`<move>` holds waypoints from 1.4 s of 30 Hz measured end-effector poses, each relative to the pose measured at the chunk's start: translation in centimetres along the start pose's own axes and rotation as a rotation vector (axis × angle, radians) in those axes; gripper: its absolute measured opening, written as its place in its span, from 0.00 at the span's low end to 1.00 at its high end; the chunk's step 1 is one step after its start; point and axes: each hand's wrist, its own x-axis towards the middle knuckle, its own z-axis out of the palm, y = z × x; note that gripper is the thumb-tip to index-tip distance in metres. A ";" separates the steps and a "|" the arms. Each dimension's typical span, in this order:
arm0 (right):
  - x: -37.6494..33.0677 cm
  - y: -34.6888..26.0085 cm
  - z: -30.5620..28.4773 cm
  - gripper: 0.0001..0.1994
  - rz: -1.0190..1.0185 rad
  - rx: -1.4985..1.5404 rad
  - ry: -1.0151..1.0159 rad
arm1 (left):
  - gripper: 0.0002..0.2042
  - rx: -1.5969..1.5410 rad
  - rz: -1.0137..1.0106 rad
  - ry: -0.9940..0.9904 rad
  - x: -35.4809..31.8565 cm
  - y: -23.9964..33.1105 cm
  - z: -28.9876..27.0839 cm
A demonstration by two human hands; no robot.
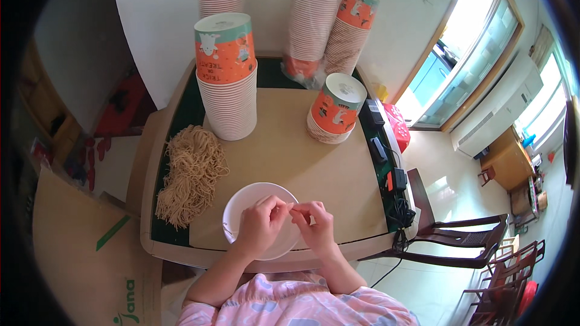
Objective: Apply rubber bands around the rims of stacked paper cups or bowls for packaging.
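Both of my hands are over a white bowl (240, 200) at the near edge of the table, fingertips almost meeting. My left hand (264, 223) is closed in a pinch, thumb against forefinger. Facing it, my right hand (314, 223) is pinched as well. Whatever sits between the fingertips is too small to make out. A thin tan strand shows at the bowl's left rim. To the left of the bowl lies a loose heap of beige cords (193, 172). Most of the bowl's inside is hidden by my hands.
Upside-down orange and green paper tubs stand in a tall stack (228, 102) and a shorter one (337, 108). Plastic-wrapped stacks (311, 24) line the wall. Black adapters and cables (399, 211) run along the right edge. A cardboard box (78, 235) is at left, a dark chair (465, 238) at right.
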 end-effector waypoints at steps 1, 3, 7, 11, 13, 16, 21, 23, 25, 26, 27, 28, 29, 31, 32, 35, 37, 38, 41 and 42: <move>0.0 0.0 -0.1 0.06 0.011 -0.006 0.027 | 0.05 0.030 -0.047 -0.045 0.0 0.2 -0.3; 0.5 -0.1 -0.2 0.07 -0.051 -0.044 0.065 | 0.05 -0.032 -0.057 -0.109 -0.1 0.1 -0.6; 0.9 0.0 -0.1 0.09 -0.293 -0.081 0.125 | 0.05 -0.283 -0.100 -0.140 -0.3 -0.3 -0.7; 0.8 -0.4 0.0 0.08 -0.260 -0.073 0.129 | 0.06 -0.389 -0.085 -0.082 -0.5 -0.4 -1.1; 0.5 0.7 -0.1 0.07 -0.200 -0.079 0.150 | 0.07 -0.428 -0.125 -0.029 -0.5 0.3 -2.1; -0.1 2.1 -0.2 0.07 -0.074 -0.004 0.110 | 0.07 -0.436 -0.128 -0.024 -0.3 1.1 -3.2; 0.9 0.3 0.4 0.08 -0.059 -0.023 0.088 | 0.06 -0.415 -0.106 -0.125 -0.2 1.3 -3.2; 2.2 -0.9 0.4 0.09 -0.053 -0.023 0.115 | 0.04 -0.342 -0.135 -0.221 0.2 2.5 -3.4; 3.7 -1.6 -0.2 0.08 -0.251 -0.178 0.001 | 0.03 -0.272 -0.070 -0.207 0.3 3.0 -4.1; 4.5 -0.9 -0.1 0.08 -0.230 -0.158 0.019 | 0.03 -0.200 -0.009 -0.191 0.5 3.0 -4.4; 5.4 0.1 0.0 0.08 -0.206 -0.141 0.041 | 0.03 -0.131 0.013 -0.112 1.1 2.9 -4.8; 6.2 0.6 0.0 0.04 -0.158 -0.102 0.044 | 0.03 -0.063 0.031 -0.030 1.9 2.6 -5.3; 6.8 1.6 0.1 0.04 -0.160 -0.105 0.044 | 0.02 0.000 0.053 -0.009 2.9 1.0 -5.9; 7.9 3.2 0.8 0.02 0.122 0.118 -0.171 | 0.03 -0.007 -0.009 0.078 4.5 -3.4 -7.0; 8.2 3.6 1.2 0.02 0.113 0.119 -0.177 | 0.03 -0.030 -0.077 0.055 5.0 -5.4 -7.8; 8.8 4.6 2.1 0.04 0.356 0.138 -0.366 | 0.04 -0.409 -0.448 -0.095 5.2 -8.6 -8.9; 8.9 5.2 2.5 0.07 0.402 0.318 -0.386 | 0.05 -0.508 -0.501 -0.138 4.7 -9.8 -8.4; 9.2 5.5 2.6 0.07 0.402 0.315 -0.390 | 0.06 -0.604 -0.554 -0.187 4.5 -10.3 -8.2; 9.7 6.3 2.6 0.08 0.435 0.160 -0.510 | 0.08 -0.720 -0.597 -0.203 3.9 -12.4 -6.9; 9.9 6.6 2.5 0.09 0.452 0.132 -0.579 | 0.08 -0.770 -0.595 -0.199 3.8 -13.1 -6.4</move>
